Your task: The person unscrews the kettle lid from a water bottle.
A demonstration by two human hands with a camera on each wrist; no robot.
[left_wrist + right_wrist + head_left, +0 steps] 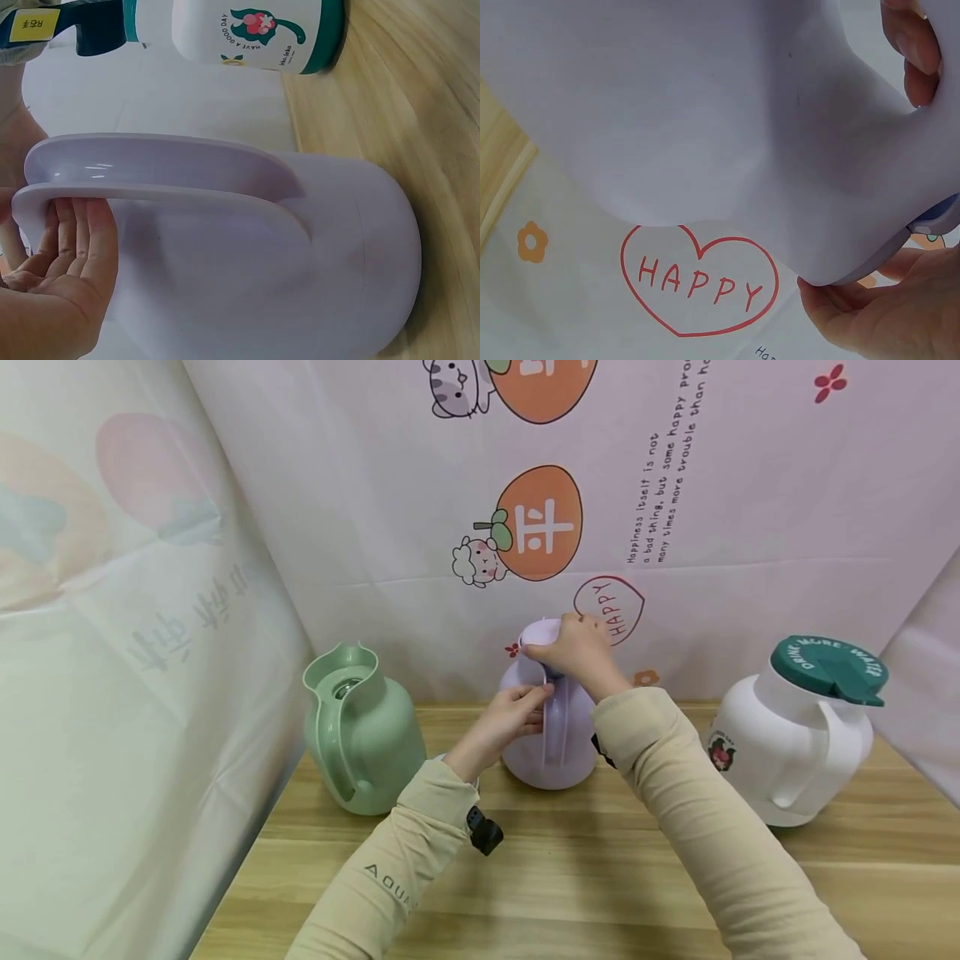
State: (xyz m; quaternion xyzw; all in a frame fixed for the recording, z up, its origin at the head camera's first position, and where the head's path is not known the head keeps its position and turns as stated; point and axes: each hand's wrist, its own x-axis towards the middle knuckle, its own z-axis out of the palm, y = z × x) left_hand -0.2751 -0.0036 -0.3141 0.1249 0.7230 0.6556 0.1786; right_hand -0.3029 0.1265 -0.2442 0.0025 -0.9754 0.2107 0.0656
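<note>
A purple jug (528, 768) stands upright on the wooden surface (562, 868), and both hands of the person are on it. The left hand (512, 717) is grasping its handle (554, 739); in the left wrist view the fingers (97, 232) are bent in behind the handle's edge. The right hand (576, 647) is at the top of the same jug and grasps the lid (538, 632), with the thumb on the near side. The lid is at the mouth of the purple jug, so what this jug contains is hidden.

To the left of the purple jug, well apart from it, stands a green jug (386, 752). Its mouth is open, and inside the neck one sees a shiny round part (347, 687); how much liquid is there, if any, one cannot tell. To the right of the purple jug, also well apart, stands a white jug (780, 735). A dark green cap (828, 668) covers its mouth, and so its content cannot be seen. On its side is a small red and green picture (722, 753).

Behind the purple jug hangs a pale cloth (375, 510) with orange drawings (543, 522) and the word HAPPY within a red heart.
</note>
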